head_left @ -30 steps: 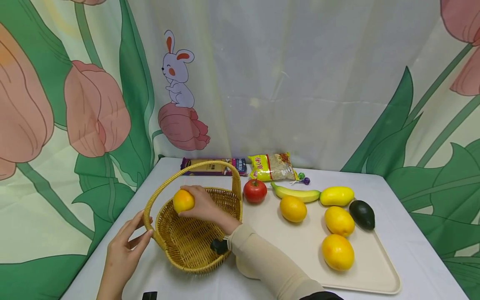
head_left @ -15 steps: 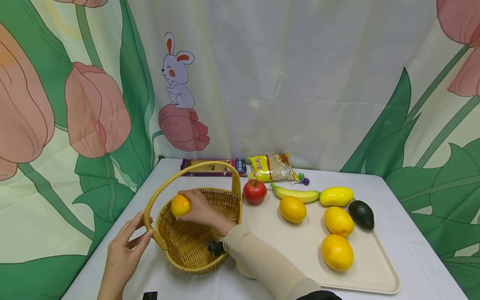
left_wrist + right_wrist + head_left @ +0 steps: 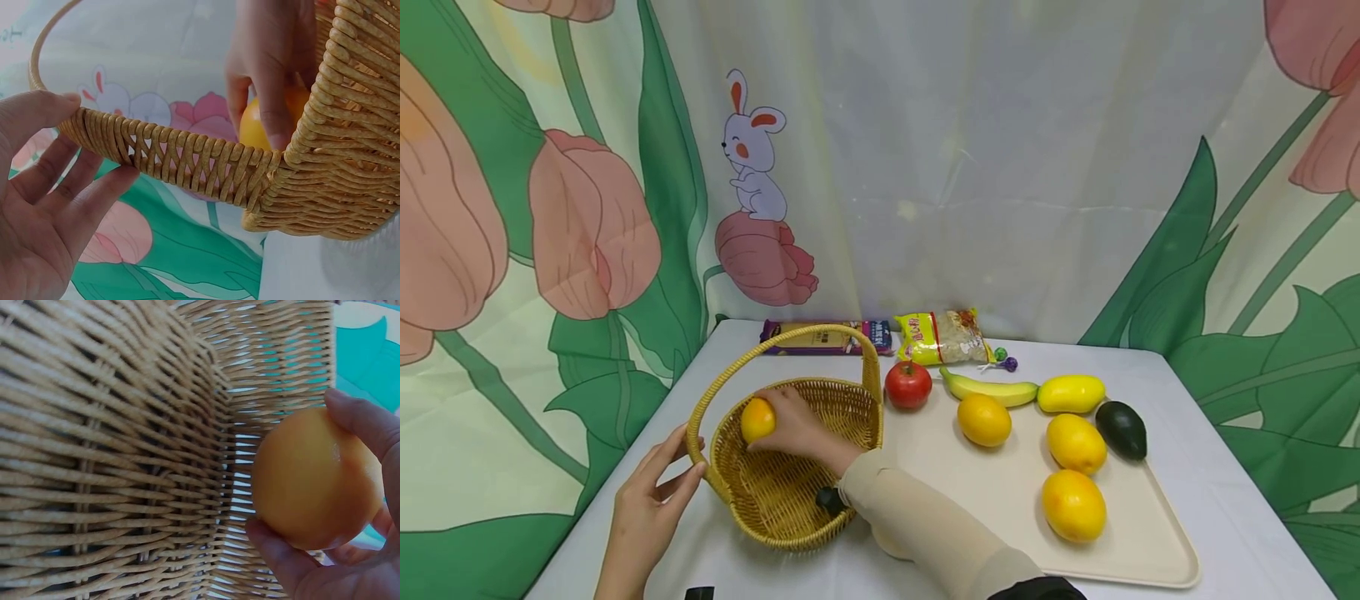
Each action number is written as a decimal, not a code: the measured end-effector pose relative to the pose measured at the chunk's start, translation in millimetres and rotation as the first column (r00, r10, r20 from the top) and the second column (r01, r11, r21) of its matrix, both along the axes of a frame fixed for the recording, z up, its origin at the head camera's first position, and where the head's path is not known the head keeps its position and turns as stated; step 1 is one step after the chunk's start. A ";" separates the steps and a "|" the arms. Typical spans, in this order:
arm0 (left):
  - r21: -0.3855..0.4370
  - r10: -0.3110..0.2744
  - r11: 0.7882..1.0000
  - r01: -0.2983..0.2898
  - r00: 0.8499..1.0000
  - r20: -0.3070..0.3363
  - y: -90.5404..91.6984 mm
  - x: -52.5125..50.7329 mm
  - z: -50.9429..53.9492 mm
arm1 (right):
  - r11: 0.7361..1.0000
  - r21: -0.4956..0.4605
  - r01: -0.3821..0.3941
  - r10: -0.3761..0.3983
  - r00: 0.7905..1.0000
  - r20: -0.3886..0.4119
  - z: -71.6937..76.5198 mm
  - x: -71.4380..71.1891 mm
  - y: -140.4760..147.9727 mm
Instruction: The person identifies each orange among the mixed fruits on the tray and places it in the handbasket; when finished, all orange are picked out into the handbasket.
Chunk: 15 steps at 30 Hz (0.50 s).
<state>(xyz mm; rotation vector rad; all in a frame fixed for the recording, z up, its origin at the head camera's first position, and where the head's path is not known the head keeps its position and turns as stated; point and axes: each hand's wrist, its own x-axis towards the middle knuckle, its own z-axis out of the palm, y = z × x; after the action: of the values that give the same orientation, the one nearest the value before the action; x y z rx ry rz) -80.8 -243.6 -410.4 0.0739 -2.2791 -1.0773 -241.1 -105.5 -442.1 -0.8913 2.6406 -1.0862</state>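
Observation:
A woven wicker basket (image 3: 786,533) with a tall arched handle (image 3: 739,364) stands on the left side of the table. My left hand (image 3: 643,510) pinches the handle near its left base, with thumb and fingers on opposite sides in the left wrist view. Inside the basket, near its left back wall, my right hand (image 3: 797,427) grips a round orange-yellow fruit (image 3: 315,481). Thumb and fingers wrap the fruit's sides in the right wrist view. Whether the fruit touches the wicker cannot be told. Part of the basket's interior is hidden by the right hand and sleeve.
Right of the basket lies a cream tray (image 3: 1120,554) with several yellow oval fruits (image 3: 1073,506), a banana (image 3: 992,389) and an avocado (image 3: 1122,430). A red fruit (image 3: 907,385) sits by the tray's back-left corner. Behind are a purple packet (image 3: 827,337), a yellow packet (image 3: 943,337) and lollipops (image 3: 1006,360).
My right hand has moved slightly left and down into the basket with the round orange-yellow fruit. The left hand stays on the handle.

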 end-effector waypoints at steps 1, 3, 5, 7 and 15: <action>0.001 -0.001 1.000 0.001 1.000 -0.001 -0.1 0.2 -0.2 | 1.000 0.006 0.003 -0.003 1.000 -0.001 -0.7 0.2 -0.9; 0.003 -0.002 1.000 0.002 1.000 -0.003 -0.2 0.5 -0.1 | 1.000 0.013 0.009 -0.009 1.000 -0.001 -1.8 0.4 -2.0; 0.007 -0.006 1.000 0.006 1.000 -0.005 0.0 0.4 0.5 | 1.000 0.017 0.016 -0.016 1.000 -0.002 -2.4 0.3 -2.5; 0.011 -0.008 1.000 0.008 1.000 -0.006 -0.2 0.3 0.9 | 1.000 0.023 0.019 -0.019 1.000 -0.003 -1.9 0.6 -2.6; 0.017 -0.001 1.000 0.001 1.000 -0.001 -1.6 -0.6 -1.4 | 0.997 0.072 0.020 -0.019 1.000 -0.008 -2.8 2.6 -1.8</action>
<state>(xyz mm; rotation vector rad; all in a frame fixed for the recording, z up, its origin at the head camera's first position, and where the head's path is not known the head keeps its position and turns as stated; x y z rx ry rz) -81.4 -245.2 -411.8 0.0789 -2.2693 -1.0977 -238.5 -107.3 -444.9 -0.8594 2.6814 -0.9868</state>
